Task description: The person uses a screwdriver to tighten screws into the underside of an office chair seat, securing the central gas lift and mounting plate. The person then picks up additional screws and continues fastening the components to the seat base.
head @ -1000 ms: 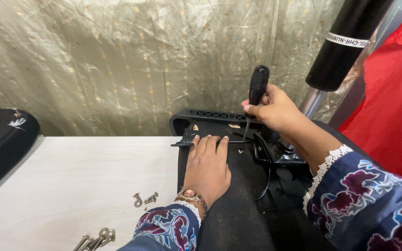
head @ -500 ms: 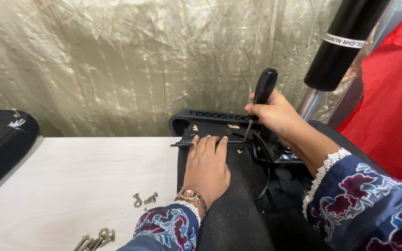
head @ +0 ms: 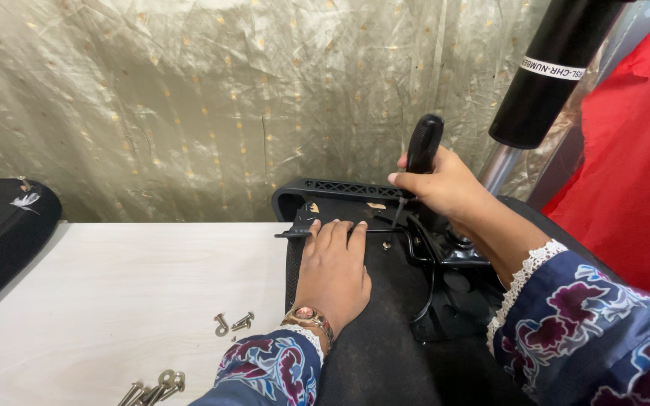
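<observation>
1. Head view. Crinkled gold-dotted curtain (head: 189,98) hangs behind a pale wooden table (head: 114,301).
2. Landmark: black chair seat (head: 385,353), lying underside up on the table's right part, its slotted rim toward the curtain.
3. Left hand (head: 332,274) lies flat on the seat, palm down, fingers together and stretched toward a thin black lever (head: 295,234) that juts off the seat's left edge. Fingertips touch or just cover the lever; it grips nothing. A watch (head: 308,316) sits on the wrist, above a floral sleeve.
4. Right hand (head: 445,188) is wrapped tight round the black handle of a screwdriver (head: 421,146), held nearly upright above the seat's far part. The shaft slants down, its tip at the seat's surface near a black metal bracket (head: 445,256). Whether the tip sits in a screw head I cannot tell.
5. Black gas cylinder (head: 558,68) with a silver rod rises from the seat's far right side.
6. Loose bolts (head: 235,323) lie on the table just left of the seat; more bolts (head: 156,387) sit nearer the bottom edge.
7. Black cushion (head: 1,233) rests well left of the seat; red cloth (head: 633,165) stands to its right.
</observation>
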